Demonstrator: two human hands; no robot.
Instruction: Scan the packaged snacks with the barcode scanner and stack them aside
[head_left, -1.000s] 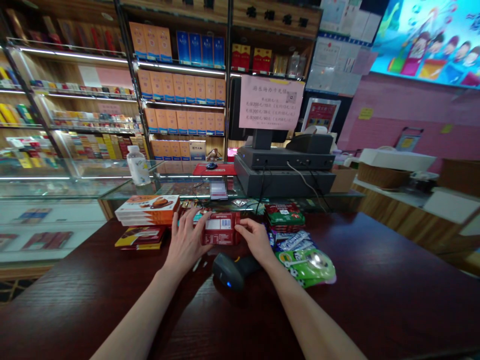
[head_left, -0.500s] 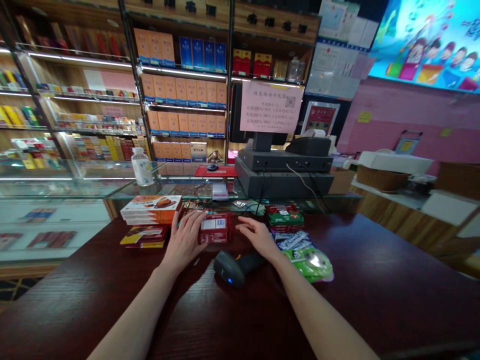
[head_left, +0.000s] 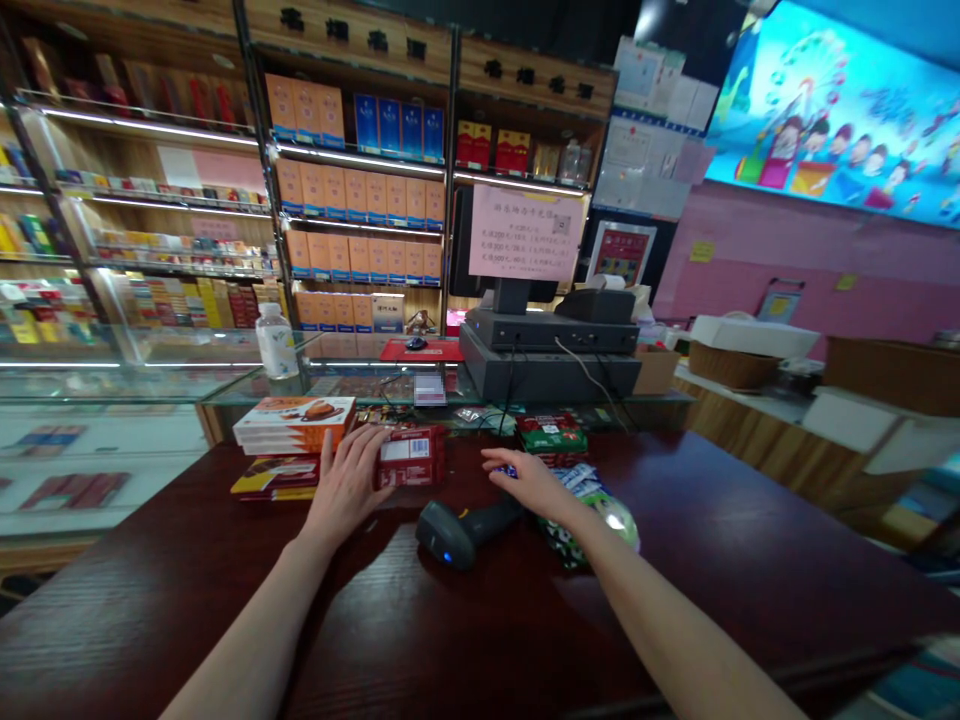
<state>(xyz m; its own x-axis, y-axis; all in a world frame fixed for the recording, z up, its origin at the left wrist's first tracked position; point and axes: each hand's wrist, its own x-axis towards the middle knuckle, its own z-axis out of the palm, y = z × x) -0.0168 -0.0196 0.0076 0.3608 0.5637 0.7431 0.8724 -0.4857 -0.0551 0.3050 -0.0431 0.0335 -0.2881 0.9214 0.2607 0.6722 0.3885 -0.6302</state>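
Observation:
My left hand (head_left: 349,482) lies over the left end of a red packet (head_left: 411,458) with a white barcode label, fingers at its far edge and thumb at its near edge. My right hand (head_left: 534,486) is curled, fingertips closed on a blue-and-white packet (head_left: 579,478) that partly shows beneath it. A green packet (head_left: 616,520) lies partly under my right wrist. Between my hands rests a dark barcode scanner (head_left: 450,535), its blue light lit. Behind my right hand sits a stack of green-and-red packets (head_left: 551,433).
White-and-orange boxes (head_left: 294,425) are stacked on yellow-and-red packs (head_left: 277,476) at left. A glass counter holds a white bottle (head_left: 275,342) and a cash register (head_left: 551,360) with a screen. Shelves of boxes (head_left: 360,195) stand behind. Dark wooden tabletop (head_left: 420,640) lies in front.
My right hand has gone from spread fingers to a closed grip on the blue-and-white packet, which reaches further left. The green packet has tilted. My left hand stays at the red packet.

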